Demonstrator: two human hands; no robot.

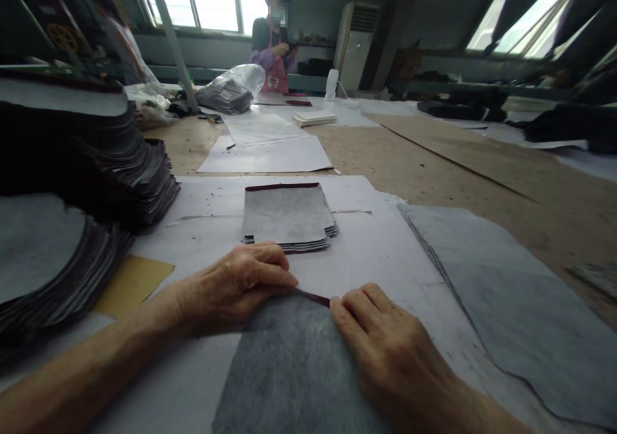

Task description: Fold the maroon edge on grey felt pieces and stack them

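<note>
A grey fabric piece [294,363] lies in front of me on white paper, its far edge turned over into a narrow dark-red strip. My left hand [245,276] pinches that edge at its left end. At the right end, my right hand [385,337] grips the same edge between thumb and fingers, the palm resting over the fabric. Just beyond my hands sits a small stack of grey pieces [286,212], the top one with a dark-red folded far edge.
Tall stacks of dark fabric pieces [139,170] rise at left beside a tan card [135,286]. Larger grey sheets [520,292] lie at right. White paper [270,154], a plastic bag [234,90] and a bottle [331,85] are farther back. A co-worker [272,48] stands across the table.
</note>
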